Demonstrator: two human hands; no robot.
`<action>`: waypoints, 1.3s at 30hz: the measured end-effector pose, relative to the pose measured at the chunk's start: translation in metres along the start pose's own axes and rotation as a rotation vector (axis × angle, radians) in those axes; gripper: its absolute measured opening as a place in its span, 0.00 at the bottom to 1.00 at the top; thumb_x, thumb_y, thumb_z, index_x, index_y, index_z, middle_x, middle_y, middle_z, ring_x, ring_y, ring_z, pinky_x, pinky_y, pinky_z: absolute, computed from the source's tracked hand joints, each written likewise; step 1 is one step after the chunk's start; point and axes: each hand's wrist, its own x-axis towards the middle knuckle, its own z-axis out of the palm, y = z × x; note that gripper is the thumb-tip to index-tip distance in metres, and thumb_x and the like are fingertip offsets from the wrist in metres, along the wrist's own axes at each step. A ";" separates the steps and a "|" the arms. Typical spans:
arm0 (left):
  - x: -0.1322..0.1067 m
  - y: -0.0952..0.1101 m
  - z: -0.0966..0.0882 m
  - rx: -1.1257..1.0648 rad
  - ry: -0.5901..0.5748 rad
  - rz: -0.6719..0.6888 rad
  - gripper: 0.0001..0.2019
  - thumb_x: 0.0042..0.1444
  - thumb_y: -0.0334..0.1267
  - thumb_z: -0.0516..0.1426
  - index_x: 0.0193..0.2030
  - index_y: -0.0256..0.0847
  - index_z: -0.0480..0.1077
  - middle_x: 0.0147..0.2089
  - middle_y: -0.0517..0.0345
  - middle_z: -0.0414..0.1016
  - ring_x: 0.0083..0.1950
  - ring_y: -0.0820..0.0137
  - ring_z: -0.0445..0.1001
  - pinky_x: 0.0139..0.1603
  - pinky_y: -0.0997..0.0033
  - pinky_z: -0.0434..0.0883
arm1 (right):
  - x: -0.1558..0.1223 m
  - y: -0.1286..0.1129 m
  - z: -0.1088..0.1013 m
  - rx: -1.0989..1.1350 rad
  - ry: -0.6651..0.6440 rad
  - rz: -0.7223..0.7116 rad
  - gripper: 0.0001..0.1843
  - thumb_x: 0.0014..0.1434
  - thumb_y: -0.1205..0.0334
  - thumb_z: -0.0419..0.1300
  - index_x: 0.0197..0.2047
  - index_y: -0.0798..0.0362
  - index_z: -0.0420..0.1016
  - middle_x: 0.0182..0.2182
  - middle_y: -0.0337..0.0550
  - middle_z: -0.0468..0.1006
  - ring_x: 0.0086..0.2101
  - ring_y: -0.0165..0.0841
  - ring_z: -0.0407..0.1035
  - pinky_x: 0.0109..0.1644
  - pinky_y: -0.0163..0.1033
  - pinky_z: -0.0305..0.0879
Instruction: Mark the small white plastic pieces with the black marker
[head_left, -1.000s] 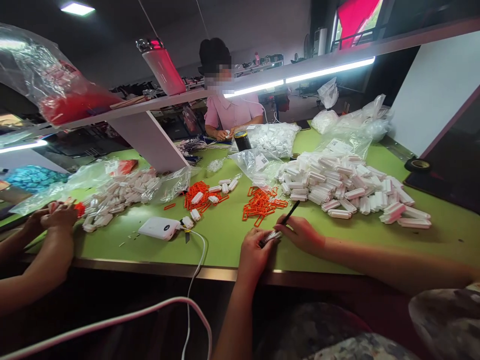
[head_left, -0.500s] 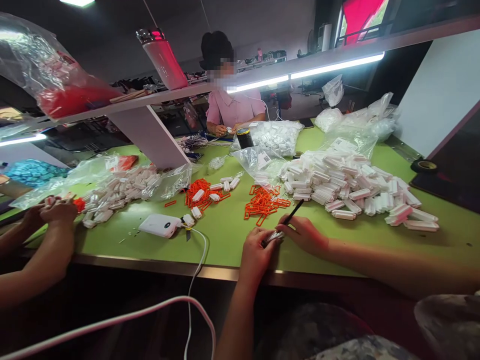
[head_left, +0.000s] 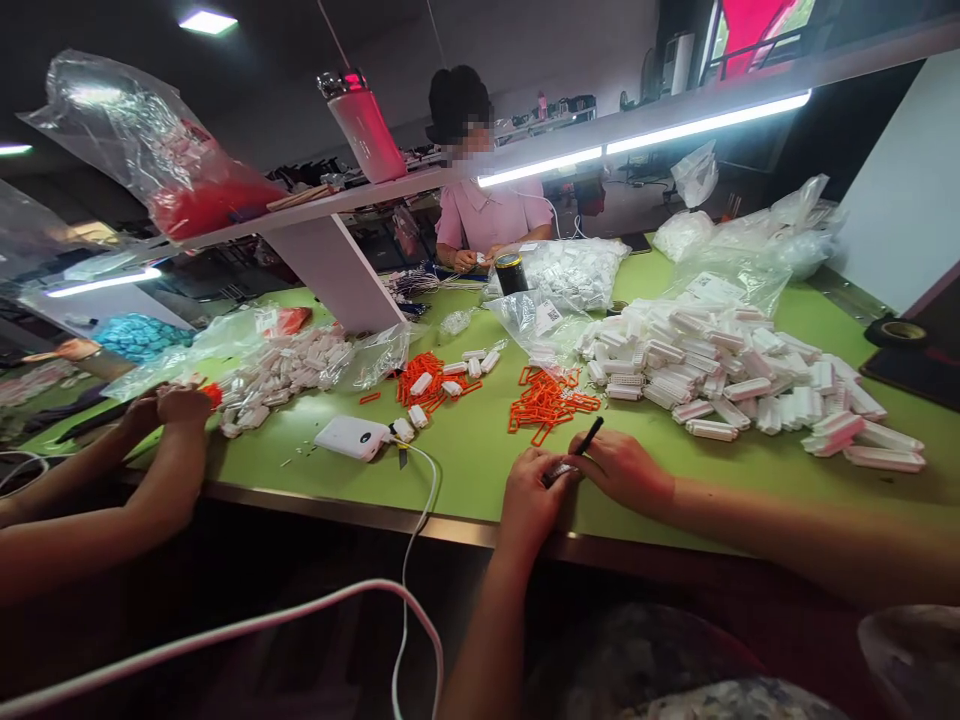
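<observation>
Near the front edge of the green table, my left hand point(head_left: 531, 490) is closed around a small whitish plastic connector housing point(head_left: 559, 470), mostly hidden by the fingers. My right hand point(head_left: 628, 472) pinches a slim black pen-like tool point(head_left: 591, 434), tilted up to the right. Its lower end meets the housing between my fingertips; the exact contact is hidden. Just beyond my hands lies a heap of orange plastic frames point(head_left: 551, 404). A large pile of white connector housings point(head_left: 705, 360) spreads behind and to the right of my right hand.
A white power bank point(head_left: 352, 438) with a cable hanging over the table edge lies left. Further left are a co-worker's hands point(head_left: 176, 405). Another person point(head_left: 491, 215) sits opposite, behind bagged white parts point(head_left: 577, 272) and a black can point(head_left: 511, 274). A lit shelf crosses overhead.
The camera has turned left, so the scene sits further right. My right fingers have drawn closer to my left hand and cover more of the black tool, which shows less length.
</observation>
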 end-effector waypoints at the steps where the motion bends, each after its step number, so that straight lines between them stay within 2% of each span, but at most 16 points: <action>1: 0.000 -0.001 -0.001 -0.005 -0.002 0.007 0.06 0.57 0.32 0.67 0.42 0.43 0.82 0.40 0.56 0.79 0.45 0.64 0.77 0.50 0.64 0.73 | 0.001 0.000 -0.001 -0.009 -0.007 0.004 0.20 0.76 0.50 0.52 0.42 0.52 0.79 0.35 0.49 0.84 0.36 0.40 0.77 0.43 0.42 0.70; 4: -0.001 -0.003 -0.003 -0.033 0.003 0.032 0.09 0.57 0.33 0.68 0.45 0.43 0.81 0.43 0.55 0.81 0.47 0.64 0.78 0.51 0.65 0.74 | 0.004 0.000 -0.005 -0.044 -0.034 0.050 0.17 0.75 0.51 0.55 0.42 0.52 0.80 0.36 0.50 0.85 0.37 0.40 0.78 0.43 0.41 0.69; 10: -0.002 -0.006 -0.005 -0.030 0.015 0.032 0.05 0.59 0.34 0.66 0.42 0.43 0.81 0.41 0.56 0.81 0.45 0.65 0.79 0.50 0.66 0.74 | 0.020 0.000 -0.016 0.015 -0.107 0.170 0.11 0.70 0.55 0.63 0.38 0.52 0.80 0.34 0.46 0.85 0.34 0.38 0.78 0.38 0.37 0.66; 12: -0.002 -0.008 -0.005 -0.007 0.040 0.028 0.06 0.59 0.34 0.66 0.43 0.43 0.81 0.42 0.56 0.81 0.46 0.64 0.79 0.51 0.64 0.73 | 0.024 0.001 -0.015 0.102 -0.083 0.201 0.12 0.70 0.55 0.62 0.36 0.52 0.79 0.32 0.45 0.84 0.32 0.36 0.77 0.36 0.36 0.66; 16: -0.003 -0.010 -0.005 0.010 0.062 0.014 0.06 0.59 0.35 0.66 0.43 0.43 0.81 0.42 0.55 0.81 0.47 0.63 0.78 0.52 0.62 0.73 | 0.020 0.004 -0.006 0.282 0.073 0.238 0.17 0.72 0.52 0.57 0.36 0.52 0.79 0.33 0.44 0.85 0.32 0.36 0.77 0.37 0.37 0.70; 22: -0.003 -0.012 -0.005 -0.038 0.048 0.012 0.06 0.59 0.33 0.65 0.43 0.43 0.81 0.42 0.55 0.81 0.46 0.64 0.78 0.51 0.64 0.74 | 0.006 0.006 0.008 0.312 0.128 0.224 0.21 0.72 0.46 0.56 0.37 0.53 0.78 0.32 0.45 0.84 0.33 0.37 0.77 0.40 0.39 0.72; 27: -0.003 -0.010 -0.005 -0.047 0.044 0.006 0.06 0.59 0.33 0.65 0.43 0.43 0.81 0.42 0.55 0.81 0.45 0.65 0.78 0.49 0.65 0.75 | 0.007 0.005 0.009 0.292 0.126 0.213 0.23 0.73 0.42 0.54 0.38 0.52 0.78 0.33 0.45 0.84 0.34 0.37 0.78 0.40 0.39 0.73; 39: -0.003 -0.010 -0.005 -0.047 0.043 0.004 0.05 0.60 0.34 0.65 0.43 0.44 0.81 0.42 0.55 0.81 0.46 0.64 0.79 0.50 0.64 0.75 | 0.004 0.001 0.005 0.191 0.118 0.190 0.22 0.74 0.44 0.54 0.40 0.51 0.78 0.34 0.47 0.84 0.35 0.38 0.78 0.42 0.41 0.74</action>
